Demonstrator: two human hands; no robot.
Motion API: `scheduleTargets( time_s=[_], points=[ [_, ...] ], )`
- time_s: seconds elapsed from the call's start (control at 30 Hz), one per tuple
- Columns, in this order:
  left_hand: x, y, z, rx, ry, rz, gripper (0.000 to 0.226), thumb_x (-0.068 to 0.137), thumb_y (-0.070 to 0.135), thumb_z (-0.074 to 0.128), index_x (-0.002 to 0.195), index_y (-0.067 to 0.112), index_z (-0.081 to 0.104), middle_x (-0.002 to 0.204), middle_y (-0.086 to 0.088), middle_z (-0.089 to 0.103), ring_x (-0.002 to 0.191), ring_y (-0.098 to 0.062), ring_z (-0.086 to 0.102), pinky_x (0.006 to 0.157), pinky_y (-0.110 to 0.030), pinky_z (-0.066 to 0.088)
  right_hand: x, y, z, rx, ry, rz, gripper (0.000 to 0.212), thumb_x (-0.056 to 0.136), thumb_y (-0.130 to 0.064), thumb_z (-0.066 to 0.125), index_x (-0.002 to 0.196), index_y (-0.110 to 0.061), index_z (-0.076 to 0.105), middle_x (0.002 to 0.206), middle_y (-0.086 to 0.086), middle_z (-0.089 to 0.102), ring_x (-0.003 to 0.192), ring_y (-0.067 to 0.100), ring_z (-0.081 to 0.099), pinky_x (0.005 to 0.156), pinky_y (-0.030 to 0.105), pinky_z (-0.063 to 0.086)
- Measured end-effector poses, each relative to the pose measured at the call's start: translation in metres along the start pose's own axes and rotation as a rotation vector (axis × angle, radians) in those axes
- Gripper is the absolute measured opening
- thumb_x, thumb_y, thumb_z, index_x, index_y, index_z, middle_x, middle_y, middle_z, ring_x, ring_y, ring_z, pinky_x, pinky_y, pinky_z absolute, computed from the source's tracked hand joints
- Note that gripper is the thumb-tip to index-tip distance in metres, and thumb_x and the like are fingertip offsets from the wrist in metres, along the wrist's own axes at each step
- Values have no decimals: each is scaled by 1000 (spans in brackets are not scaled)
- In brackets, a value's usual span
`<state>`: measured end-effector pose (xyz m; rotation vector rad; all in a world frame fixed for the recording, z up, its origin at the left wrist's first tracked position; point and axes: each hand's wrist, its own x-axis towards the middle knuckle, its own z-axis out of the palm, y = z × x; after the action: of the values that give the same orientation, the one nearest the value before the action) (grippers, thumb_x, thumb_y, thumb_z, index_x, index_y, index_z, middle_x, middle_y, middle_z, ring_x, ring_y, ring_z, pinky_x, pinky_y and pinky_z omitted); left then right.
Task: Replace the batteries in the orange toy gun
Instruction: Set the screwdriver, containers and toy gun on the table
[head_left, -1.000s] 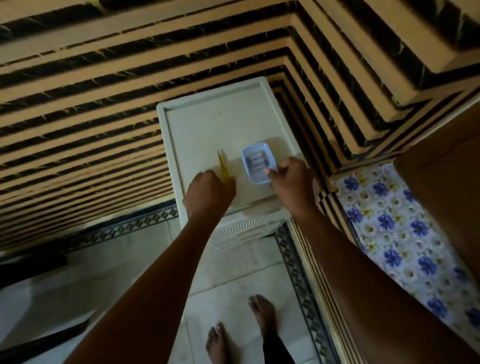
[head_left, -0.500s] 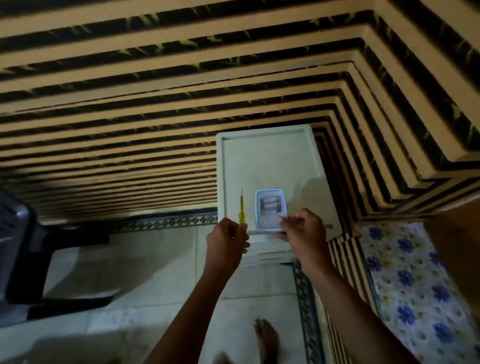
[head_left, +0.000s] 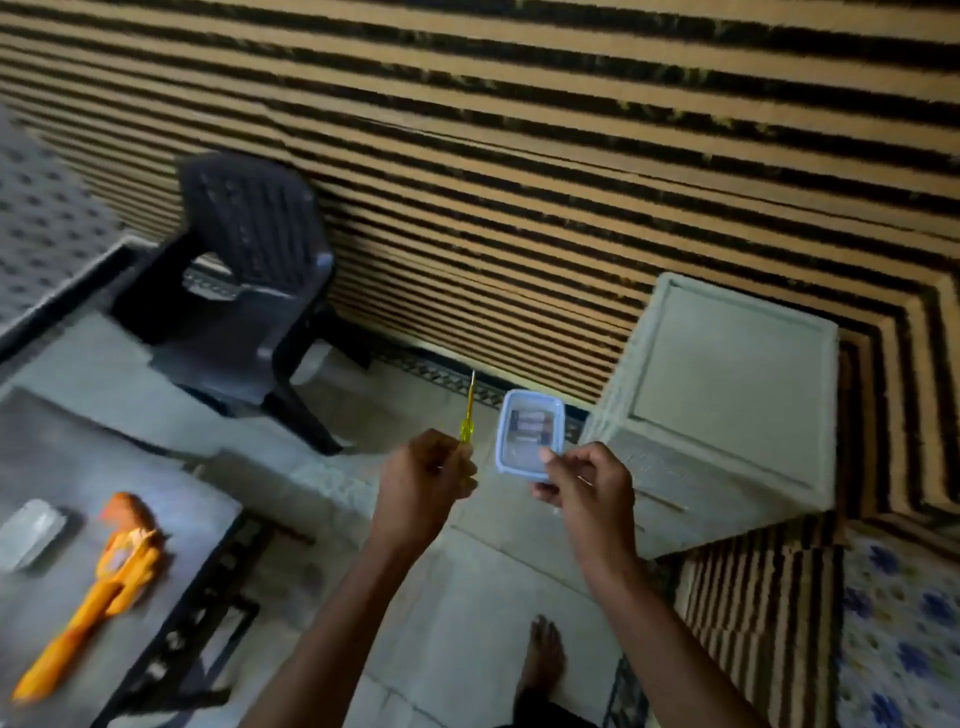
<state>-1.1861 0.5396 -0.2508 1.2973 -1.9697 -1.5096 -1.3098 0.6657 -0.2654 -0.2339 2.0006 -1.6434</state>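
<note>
The orange toy gun (head_left: 98, 587) lies on a dark table (head_left: 57, 467) at the lower left, muzzle toward the near edge. My left hand (head_left: 423, 480) is closed around a yellow screwdriver (head_left: 467, 415), its shaft pointing up. My right hand (head_left: 587, 486) pinches the near edge of a small clear box with a blue rim (head_left: 530, 434); batteries show inside it. Both hands are in the air over the floor, well right of the gun.
A small grey container (head_left: 31, 530) sits on the table beside the gun. A dark plastic chair (head_left: 244, 291) stands against the striped wall. A white plastic stand (head_left: 727, 400) is at the right, next to a floral-covered surface (head_left: 898, 623). My bare foot (head_left: 540, 660) is on the tiled floor.
Both hands lifted the screwdriver and the battery box off the white stand. The view swung left, bringing the chair, the table and the toy gun into sight.
</note>
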Motion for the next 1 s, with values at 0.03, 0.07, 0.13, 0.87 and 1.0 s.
scheduleTargets(
  time_s=[0.03, 0.07, 0.13, 0.87, 1.0],
  points=[
    [-14, -10, -24, -7, 46, -11, 16, 101, 14, 64, 97, 0, 69, 81, -10, 77, 68, -15, 76, 68, -30, 64, -18, -2, 19, -7, -32, -8, 17, 94, -16, 73, 87, -9, 59, 90, 15, 73, 68, 23, 77, 68, 40, 64],
    [-25, -19, -43, -18, 73, -22, 16, 100, 15, 64, 97, 1, 69, 81, -9, 77, 69, -16, 76, 71, -35, 65, -34, -3, 33, -6, -57, -18, 17, 93, -16, 73, 86, -9, 59, 89, 14, 74, 67, 23, 77, 68, 40, 64],
    [-51, -43, -86, -54, 123, -28, 16, 100, 17, 65, 95, 2, 69, 79, -8, 77, 69, -17, 77, 72, -41, 65, -68, -4, 68, -21, -105, -32, 17, 93, -16, 73, 85, -10, 60, 86, 12, 75, 67, 24, 77, 68, 41, 63],
    [-120, -231, -451, -206, 341, -63, 15, 99, 17, 67, 91, 6, 72, 76, -5, 78, 72, -22, 77, 74, -54, 63, -265, 29, 416, -117, -355, -40, 17, 91, -16, 73, 80, -12, 61, 89, 11, 76, 68, 29, 76, 74, 57, 63],
    [-91, -252, -510, -157, 306, -101, 18, 98, 28, 68, 89, 12, 72, 79, -4, 78, 72, -23, 78, 73, -53, 63, -273, 21, 485, -113, -301, -18, 18, 91, -13, 73, 82, -3, 61, 86, 14, 75, 65, 29, 75, 72, 57, 62]
  ],
)
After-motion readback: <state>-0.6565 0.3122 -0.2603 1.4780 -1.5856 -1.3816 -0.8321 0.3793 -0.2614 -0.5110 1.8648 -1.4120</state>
